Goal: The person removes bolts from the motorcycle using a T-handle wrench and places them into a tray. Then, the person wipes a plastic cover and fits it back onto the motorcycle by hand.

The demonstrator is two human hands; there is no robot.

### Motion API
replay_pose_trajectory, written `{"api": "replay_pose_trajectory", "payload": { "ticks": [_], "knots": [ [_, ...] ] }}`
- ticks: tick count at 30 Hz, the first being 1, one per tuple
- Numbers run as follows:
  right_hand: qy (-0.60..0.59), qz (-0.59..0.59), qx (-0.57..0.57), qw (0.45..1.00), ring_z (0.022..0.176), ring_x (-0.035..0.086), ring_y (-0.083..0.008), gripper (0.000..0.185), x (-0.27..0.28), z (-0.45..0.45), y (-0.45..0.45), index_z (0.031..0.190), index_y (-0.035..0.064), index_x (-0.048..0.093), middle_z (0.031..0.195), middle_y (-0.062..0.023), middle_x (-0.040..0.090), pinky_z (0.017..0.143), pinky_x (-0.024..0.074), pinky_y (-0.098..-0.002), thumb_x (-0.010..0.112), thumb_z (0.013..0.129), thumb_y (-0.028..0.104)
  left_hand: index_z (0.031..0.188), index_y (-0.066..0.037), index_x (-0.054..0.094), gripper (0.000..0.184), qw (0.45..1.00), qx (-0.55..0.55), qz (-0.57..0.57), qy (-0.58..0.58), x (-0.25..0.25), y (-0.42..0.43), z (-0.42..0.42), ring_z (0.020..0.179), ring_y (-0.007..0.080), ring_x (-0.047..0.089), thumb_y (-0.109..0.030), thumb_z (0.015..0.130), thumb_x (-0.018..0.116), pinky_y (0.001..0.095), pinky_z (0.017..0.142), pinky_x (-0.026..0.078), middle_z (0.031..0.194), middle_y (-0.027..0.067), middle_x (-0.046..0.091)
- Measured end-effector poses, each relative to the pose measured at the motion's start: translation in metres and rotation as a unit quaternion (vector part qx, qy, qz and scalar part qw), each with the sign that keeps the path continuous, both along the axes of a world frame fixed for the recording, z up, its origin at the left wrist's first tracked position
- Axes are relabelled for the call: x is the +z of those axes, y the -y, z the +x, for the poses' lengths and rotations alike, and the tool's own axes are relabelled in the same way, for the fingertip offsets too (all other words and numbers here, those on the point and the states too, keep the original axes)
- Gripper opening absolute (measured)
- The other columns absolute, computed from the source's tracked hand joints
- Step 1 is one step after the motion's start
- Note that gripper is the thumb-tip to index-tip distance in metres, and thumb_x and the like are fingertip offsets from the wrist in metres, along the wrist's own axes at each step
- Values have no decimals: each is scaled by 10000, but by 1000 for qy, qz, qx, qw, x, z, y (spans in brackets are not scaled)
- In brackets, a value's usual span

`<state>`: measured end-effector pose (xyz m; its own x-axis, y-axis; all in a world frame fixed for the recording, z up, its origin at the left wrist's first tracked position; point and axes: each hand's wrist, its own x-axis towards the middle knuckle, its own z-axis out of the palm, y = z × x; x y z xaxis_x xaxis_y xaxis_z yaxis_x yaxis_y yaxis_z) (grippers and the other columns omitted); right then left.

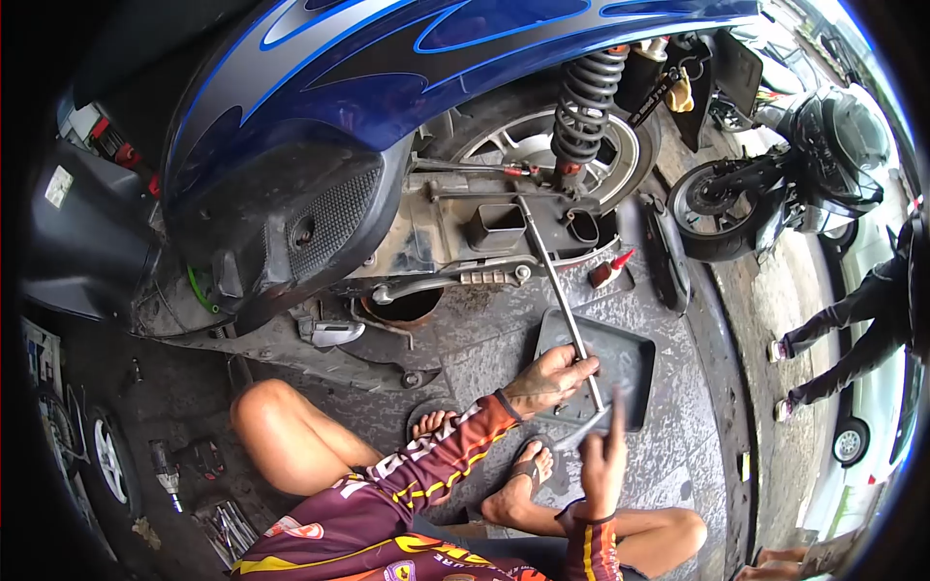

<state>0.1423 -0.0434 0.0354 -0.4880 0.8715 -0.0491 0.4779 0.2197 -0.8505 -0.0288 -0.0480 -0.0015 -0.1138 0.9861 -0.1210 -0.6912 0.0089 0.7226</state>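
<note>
1. silver-coloured along its length: long rod, slanting from the engine casing down over the dark tray. upper end at the casing's edge (exact seating too small to confirm).
2. left hand: closed round the rod near its lower end, thumb and fingers wrapped.
3. right hand: raised beside the crossbar at the rod's foot, index finger extended, other fingers folded. blurred there; cannot tell whether touching.
4. nearby: kick lever along the casing, red-tipped bottle just beside the tray, coil spring above.
5. risk, as judged: could slip off at the upper end if pulled sideways, given the long reach and slanting hold. could then scrape the casing or rap knuckles.
6. further risk: could catch the extended finger if the crossbar swung suddenly. could also knock the bottle over with a wide sweep (minor, but noted).
</note>
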Motion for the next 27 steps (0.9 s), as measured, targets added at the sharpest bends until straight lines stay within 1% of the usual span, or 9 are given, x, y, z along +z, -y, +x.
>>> {"api": "replay_pose_trajectory", "payload": {
  "ticks": [2,7,10,12,14,16,20,22,27],
  "knots": [
    [63,-45,62,995,480,481,-160,460,-9,10,-1,1298,8,507,575,-127,522,483,396,-335,522,840,49,914,-73,562,212,1000,-11,5,16,5,3,-5,472,10,317,-281,955,556,187,414,232,596,-91,389],
    [31,13,260,965,535,559,-240,197,64,-5,9,1012,-45,596,720,-151,621,549,433,-314,546,836,26,906,-68,558,228,1000,-16,-1,9,24,4,-8,466,16,307,-290,960,547,191,422,238,590,-90,389],
    [-129,176,6,976,531,520,-178,197,46,14,11,1001,-29,626,731,-97,602,525,415,-285,540,825,-9,903,-69,558,228,1000,8,-12,-3,21,6,-6,464,11,296,-290,960,548,190,413,224,590,-93,379],
    [-149,2,-229,962,565,563,-266,215,39,8,-19,1008,-37,628,723,-118,625,569,458,-340,545,812,-6,910,-70,558,226,999,24,-32,15,20,5,-6,462,7,289,-291,958,551,185,406,212,594,-95,372],
    [102,156,155,970,667,615,-383,285,-29,38,-31,1089,-26,603,778,-218,637,617,476,-368,553,812,19,912,-74,556,229,1000,5,0,23,23,3,-7,460,6,287,-299,954,558,180,400,205,598,-95,372],
    [87,-16,208,974,631,615,-269,284,10,7,17,1074,-49,623,743,-225,619,653,480,-314,555,807,22,911,-79,556,224,999,11,-6,44,32,2,-11,457,5,295,-299,951,561,177,399,212,598,-93,382],
    [-96,37,140,985,536,403,-88,598,49,3,12,1389,-18,394,606,10,430,531,381,-240,469,796,-36,865,-123,502,241,999,25,-41,-3,19,-2,-9,465,-5,292,-341,940,573,179,391,192,608,-100,372],
    [-92,-29,-24,995,504,426,-113,646,31,12,-13,1417,26,362,590,-79,504,498,391,-268,467,788,-68,867,-121,503,238,998,24,-51,-2,26,0,-10,462,-6,288,-336,939,575,176,394,191,607,-100,371],
    [13,42,79,996,524,431,-116,369,-6,5,12,1213,1,578,628,-137,551,505,380,-306,559,846,34,869,-112,510,220,998,47,-49,9,24,1,-13,453,-7,277,-309,947,567,176,391,180,600,-99,356]
  ]
}}
